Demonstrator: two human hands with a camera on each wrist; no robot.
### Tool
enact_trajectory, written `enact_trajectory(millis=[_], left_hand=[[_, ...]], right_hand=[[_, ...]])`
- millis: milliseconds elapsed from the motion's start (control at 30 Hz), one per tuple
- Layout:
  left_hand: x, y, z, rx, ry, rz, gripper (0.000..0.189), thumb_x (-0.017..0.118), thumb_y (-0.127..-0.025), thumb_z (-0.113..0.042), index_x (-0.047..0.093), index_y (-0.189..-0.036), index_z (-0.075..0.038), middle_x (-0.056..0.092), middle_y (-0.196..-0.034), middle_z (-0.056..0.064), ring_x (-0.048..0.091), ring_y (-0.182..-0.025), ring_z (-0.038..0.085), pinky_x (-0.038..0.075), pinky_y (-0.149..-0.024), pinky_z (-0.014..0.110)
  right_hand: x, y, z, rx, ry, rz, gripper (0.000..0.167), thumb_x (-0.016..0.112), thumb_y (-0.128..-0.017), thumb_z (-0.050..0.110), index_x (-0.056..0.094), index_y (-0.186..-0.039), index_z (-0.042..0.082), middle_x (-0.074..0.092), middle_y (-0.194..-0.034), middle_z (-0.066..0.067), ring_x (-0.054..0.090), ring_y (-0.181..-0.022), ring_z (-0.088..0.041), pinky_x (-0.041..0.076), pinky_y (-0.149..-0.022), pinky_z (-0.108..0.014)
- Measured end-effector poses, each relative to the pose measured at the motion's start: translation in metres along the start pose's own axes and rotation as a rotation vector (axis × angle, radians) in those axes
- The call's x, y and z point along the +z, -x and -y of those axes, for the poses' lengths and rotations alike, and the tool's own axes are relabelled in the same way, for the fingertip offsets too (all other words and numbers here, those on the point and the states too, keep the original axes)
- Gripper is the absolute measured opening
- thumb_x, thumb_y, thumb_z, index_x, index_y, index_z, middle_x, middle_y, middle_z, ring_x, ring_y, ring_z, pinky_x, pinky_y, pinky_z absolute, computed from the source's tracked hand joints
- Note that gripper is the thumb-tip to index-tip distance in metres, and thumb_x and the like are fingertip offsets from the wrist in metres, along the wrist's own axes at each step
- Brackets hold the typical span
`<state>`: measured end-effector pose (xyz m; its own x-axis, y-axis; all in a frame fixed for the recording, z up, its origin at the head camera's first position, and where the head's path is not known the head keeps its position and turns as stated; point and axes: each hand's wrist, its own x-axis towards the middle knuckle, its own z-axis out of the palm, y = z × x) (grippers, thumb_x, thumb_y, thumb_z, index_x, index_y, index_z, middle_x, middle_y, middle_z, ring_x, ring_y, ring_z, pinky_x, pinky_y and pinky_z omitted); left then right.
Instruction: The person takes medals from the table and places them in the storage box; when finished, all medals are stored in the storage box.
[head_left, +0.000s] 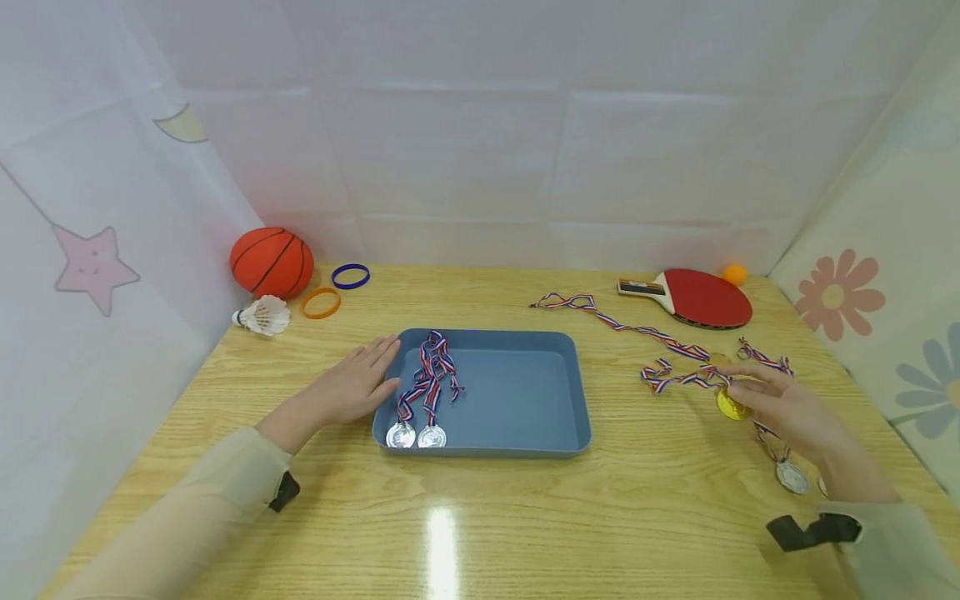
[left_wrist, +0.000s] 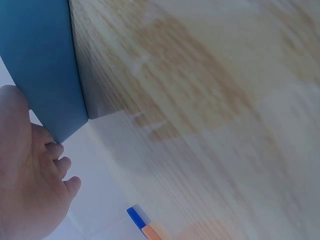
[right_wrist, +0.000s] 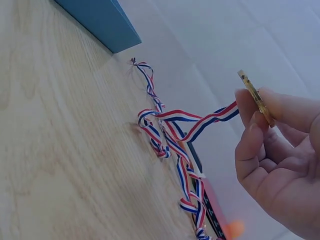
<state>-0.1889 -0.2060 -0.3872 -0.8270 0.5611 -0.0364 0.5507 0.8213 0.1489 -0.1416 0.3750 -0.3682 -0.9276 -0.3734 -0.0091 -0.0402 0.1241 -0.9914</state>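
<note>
My right hand point(head_left: 783, 408) pinches a gold medal point(right_wrist: 257, 99) between thumb and fingers, raised above the table in the right wrist view. Its striped ribbon point(right_wrist: 215, 117) trails down to the tabletop. Close by lie another striped ribbon point(head_left: 622, 325) and a silver medal point(head_left: 792, 477), the latter partly under my forearm. My left hand point(head_left: 356, 383) rests along the left rim of a blue-grey tray point(head_left: 517, 400), fingers straight. Two silver medals point(head_left: 431, 437) with red, white and blue ribbons lie at the left inside the tray.
A basketball point(head_left: 272, 262), a shuttlecock point(head_left: 264, 316), an orange wristband point(head_left: 321, 303) and a blue wristband point(head_left: 350, 276) sit at the back left. At the back right are a red table tennis bat point(head_left: 705, 298) and an orange ball point(head_left: 735, 274). White cloth walls enclose the wooden table point(head_left: 525, 525).
</note>
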Motion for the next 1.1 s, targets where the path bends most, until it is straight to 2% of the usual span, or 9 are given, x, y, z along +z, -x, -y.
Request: enact_trajectory(millis=[200, 467, 600, 800, 833, 967, 1067, 1100], left_hand=[[0.0, 0.0, 0.0, 0.002, -0.003, -0.002, 0.062, 0.04, -0.098, -0.031, 0.02, -0.142, 0.008, 0.018, -0.148, 0.022, 0.012, -0.136, 0.037, 0.016, -0.107, 0.05], [0.0, 0.0, -0.001, 0.005, 0.003, -0.005, 0.061, 0.041, -0.098, -0.029, 0.021, -0.142, 0.009, 0.018, -0.148, 0.023, 0.012, -0.136, 0.037, 0.015, -0.107, 0.051], [0.0, 0.0, -0.001, 0.007, 0.001, -0.006, 0.061, 0.041, -0.098, -0.03, 0.021, -0.142, 0.009, 0.018, -0.148, 0.023, 0.013, -0.135, 0.038, 0.015, -0.107, 0.051], [0.0, 0.0, 0.0, 0.008, 0.004, -0.005, 0.061, 0.041, -0.098, -0.029, 0.021, -0.142, 0.009, 0.018, -0.148, 0.023, 0.014, -0.135, 0.038, 0.015, -0.107, 0.051], [0.0, -0.001, 0.0, 0.007, 0.004, -0.005, 0.061, 0.041, -0.098, -0.029, 0.021, -0.142, 0.009, 0.018, -0.148, 0.023, 0.014, -0.135, 0.038, 0.015, -0.107, 0.051], [0.001, -0.001, 0.0, 0.008, 0.002, -0.003, 0.061, 0.041, -0.098, -0.029, 0.021, -0.142, 0.009, 0.018, -0.148, 0.023, 0.014, -0.135, 0.038, 0.015, -0.107, 0.051], [0.001, -0.001, 0.0, 0.005, -0.001, 0.0, 0.062, 0.041, -0.098, -0.029, 0.021, -0.142, 0.009, 0.018, -0.148, 0.023, 0.014, -0.135, 0.039, 0.015, -0.107, 0.05], [0.001, -0.001, 0.001, 0.005, -0.001, 0.0, 0.062, 0.041, -0.098, -0.029, 0.021, -0.142, 0.009, 0.018, -0.148, 0.023, 0.014, -0.135, 0.039, 0.015, -0.107, 0.05]], right_hand=[[0.003, -0.008, 0.01, -0.007, 0.148, -0.031, 0.028, 0.046, -0.096, 0.006, 0.056, -0.122, 0.009, 0.061, -0.105, 0.007, 0.057, -0.086, -0.006, 0.047, -0.071, -0.018], [0.005, -0.022, 0.028, -0.035, 0.113, -0.045, 0.029, 0.049, -0.095, 0.005, 0.057, -0.122, 0.012, 0.062, -0.102, 0.006, 0.059, -0.086, -0.008, 0.047, -0.076, -0.017], [0.007, -0.031, 0.038, -0.057, 0.082, -0.07, 0.03, 0.05, -0.094, 0.003, 0.057, -0.123, 0.008, 0.063, -0.101, 0.006, 0.059, -0.086, -0.009, 0.048, -0.077, -0.018], [0.013, -0.044, 0.055, -0.043, 0.214, -0.16, 0.036, 0.054, -0.093, 0.011, 0.05, -0.128, 0.002, 0.061, -0.103, 0.005, 0.058, -0.088, -0.011, 0.049, -0.077, -0.021], [0.014, -0.046, 0.058, -0.045, 0.215, -0.167, 0.037, 0.054, -0.093, 0.012, 0.049, -0.129, 0.002, 0.06, -0.104, 0.004, 0.058, -0.088, -0.012, 0.049, -0.076, -0.021], [0.017, -0.054, 0.067, -0.037, 0.214, -0.202, 0.037, 0.055, -0.094, 0.016, 0.05, -0.13, 0.01, 0.06, -0.104, 0.007, 0.062, -0.087, -0.01, 0.045, -0.054, -0.017], [0.019, -0.059, 0.074, -0.074, 0.165, -0.217, 0.035, 0.055, -0.093, 0.013, 0.053, -0.128, 0.012, 0.059, -0.106, 0.007, 0.061, -0.087, -0.008, 0.044, -0.052, -0.017], [0.02, -0.061, 0.076, -0.102, 0.128, -0.213, 0.034, 0.054, -0.093, 0.011, 0.054, -0.127, 0.012, 0.058, -0.107, 0.006, 0.06, -0.088, -0.008, 0.047, -0.057, -0.017]])
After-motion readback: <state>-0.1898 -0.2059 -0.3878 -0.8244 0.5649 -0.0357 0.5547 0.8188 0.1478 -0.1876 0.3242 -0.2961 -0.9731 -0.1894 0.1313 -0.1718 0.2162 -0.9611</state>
